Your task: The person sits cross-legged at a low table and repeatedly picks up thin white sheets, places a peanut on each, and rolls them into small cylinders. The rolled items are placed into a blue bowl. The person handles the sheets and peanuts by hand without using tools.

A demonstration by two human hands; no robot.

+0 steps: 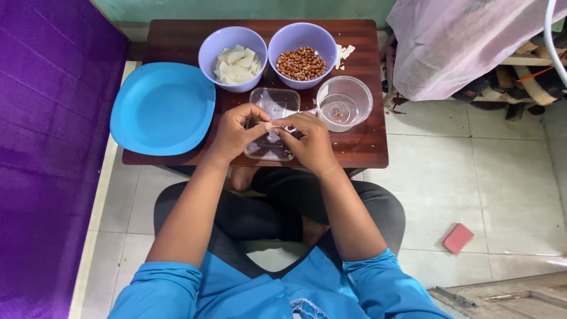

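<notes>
Far left, a purple cloth (41,147) is hung or spread beside the low wooden table (366,147), and a big blue plate (162,109) is set on the table's left end, nothing on it. Next along, a lavender bowl of pale slices (233,59) is parked at the back, with a second bowl of peanuts (302,56) touching it on the right.

In the middle, the left hand (233,133) and right hand (310,142) are brought together over a clear rectangular container (273,121), fingertips meeting. Both are curled shut, and a small pale piece (269,126) seems to be pinched between them, though it's too tiny to be named for sure. It's held just above the container, near the table's front edge.

For this kind of fiddly finger work, the piece is probably best kept low over the container so any bits are caught, with a light pinch rather than a squeeze.

Just right of the hands, a round clear tub (344,103) is placed, looking nearly empty. A few pale scraps (344,53) are left behind it. Off the table, a pink cloth (460,41) is draped over a rack, and a small red block (458,238) is left on the tiled floor.
</notes>
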